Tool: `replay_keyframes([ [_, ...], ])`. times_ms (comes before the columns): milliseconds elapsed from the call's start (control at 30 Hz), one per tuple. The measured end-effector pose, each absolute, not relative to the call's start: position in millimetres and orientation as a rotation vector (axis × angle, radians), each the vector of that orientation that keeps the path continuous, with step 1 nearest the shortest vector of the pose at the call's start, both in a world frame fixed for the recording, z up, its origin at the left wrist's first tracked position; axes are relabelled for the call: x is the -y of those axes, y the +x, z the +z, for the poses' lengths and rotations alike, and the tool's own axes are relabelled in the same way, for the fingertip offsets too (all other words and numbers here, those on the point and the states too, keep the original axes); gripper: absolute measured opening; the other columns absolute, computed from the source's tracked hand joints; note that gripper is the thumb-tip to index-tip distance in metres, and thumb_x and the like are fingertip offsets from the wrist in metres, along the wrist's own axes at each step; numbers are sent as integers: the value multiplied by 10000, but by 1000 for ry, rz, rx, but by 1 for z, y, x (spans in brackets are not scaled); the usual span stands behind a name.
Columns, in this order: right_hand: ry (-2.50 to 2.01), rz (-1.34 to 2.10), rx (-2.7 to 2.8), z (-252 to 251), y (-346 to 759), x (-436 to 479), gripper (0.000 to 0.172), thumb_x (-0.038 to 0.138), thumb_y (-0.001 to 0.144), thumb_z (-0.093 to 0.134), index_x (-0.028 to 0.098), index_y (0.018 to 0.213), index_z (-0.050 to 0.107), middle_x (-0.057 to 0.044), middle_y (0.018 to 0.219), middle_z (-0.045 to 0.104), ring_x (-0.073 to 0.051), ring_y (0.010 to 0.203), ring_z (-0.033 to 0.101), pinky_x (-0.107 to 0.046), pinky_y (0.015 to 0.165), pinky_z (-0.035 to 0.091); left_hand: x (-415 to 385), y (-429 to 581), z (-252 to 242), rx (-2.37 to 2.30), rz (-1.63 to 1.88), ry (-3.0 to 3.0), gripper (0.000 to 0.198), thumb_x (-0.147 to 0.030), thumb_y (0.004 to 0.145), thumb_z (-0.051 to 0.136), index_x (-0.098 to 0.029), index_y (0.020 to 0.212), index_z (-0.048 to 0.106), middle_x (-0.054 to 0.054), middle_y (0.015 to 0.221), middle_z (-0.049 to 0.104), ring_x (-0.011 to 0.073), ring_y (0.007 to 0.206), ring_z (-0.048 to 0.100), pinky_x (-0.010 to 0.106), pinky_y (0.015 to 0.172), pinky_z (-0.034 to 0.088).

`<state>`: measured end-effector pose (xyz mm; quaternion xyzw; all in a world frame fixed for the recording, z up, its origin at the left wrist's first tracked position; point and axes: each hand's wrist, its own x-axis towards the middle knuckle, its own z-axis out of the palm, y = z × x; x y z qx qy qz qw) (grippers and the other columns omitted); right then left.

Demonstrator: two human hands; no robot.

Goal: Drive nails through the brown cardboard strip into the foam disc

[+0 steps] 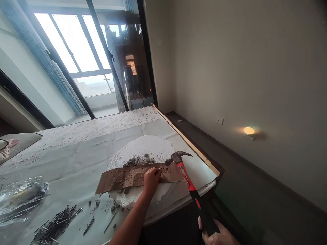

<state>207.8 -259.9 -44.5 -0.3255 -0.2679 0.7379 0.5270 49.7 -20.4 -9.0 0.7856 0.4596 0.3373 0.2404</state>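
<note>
My left hand (151,179) pinches a small nail upright on a brown perforated strip (133,178), which lies across a white foam disc (143,149). My right hand (217,235), at the bottom edge, grips the black end of a red-and-black claw hammer (187,180). The hammer's steel head (175,158) rests low over the strip's right end, just right of my left fingers. Grey rubble (138,160) lies on the foam behind the strip.
A heap of dark nails (55,224) and a crumpled clear plastic bag (19,197) lie at the left of the paper-covered table (76,149). A wooden batten (184,137) runs along the table's right edge. A lamp (249,130) glows low on the right wall.
</note>
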Motion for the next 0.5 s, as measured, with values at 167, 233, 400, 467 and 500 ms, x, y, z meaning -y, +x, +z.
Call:
replay_keyframes([
  [167,-977,1719,639,-38,206,263,259,234,570,563,192,814,484,124,422,353,-25,356,229,-190,426,222,22,53,-13,-1217,932,2162,153,-226,750,531,-206,702,675,34,750,687,163,701,610,271,663,463],
  [233,-1012,1706,637,-30,203,264,255,209,561,532,191,811,485,126,423,346,-26,363,213,-193,431,217,22,54,-14,-1223,924,2169,152,-208,747,533,-205,689,673,33,742,685,162,703,608,269,672,457],
  [400,-1142,1654,679,-12,197,264,271,177,530,465,197,799,476,133,413,327,-35,371,190,-200,431,209,22,52,-20,-1234,912,2187,170,-175,747,518,-193,681,674,41,747,683,163,710,606,266,675,437],
  [467,-1252,1593,763,-4,198,264,268,172,529,466,199,795,483,121,421,341,-48,391,232,-203,439,212,22,51,-23,-1231,917,2188,183,-176,751,511,-187,667,673,42,723,673,160,697,599,261,659,428],
  [500,-1322,1561,818,1,199,264,263,166,533,469,200,792,491,111,431,354,-54,406,255,-206,447,214,22,51,-24,-1225,923,2188,187,-177,752,509,-185,661,672,41,715,669,160,693,595,260,656,425],
])
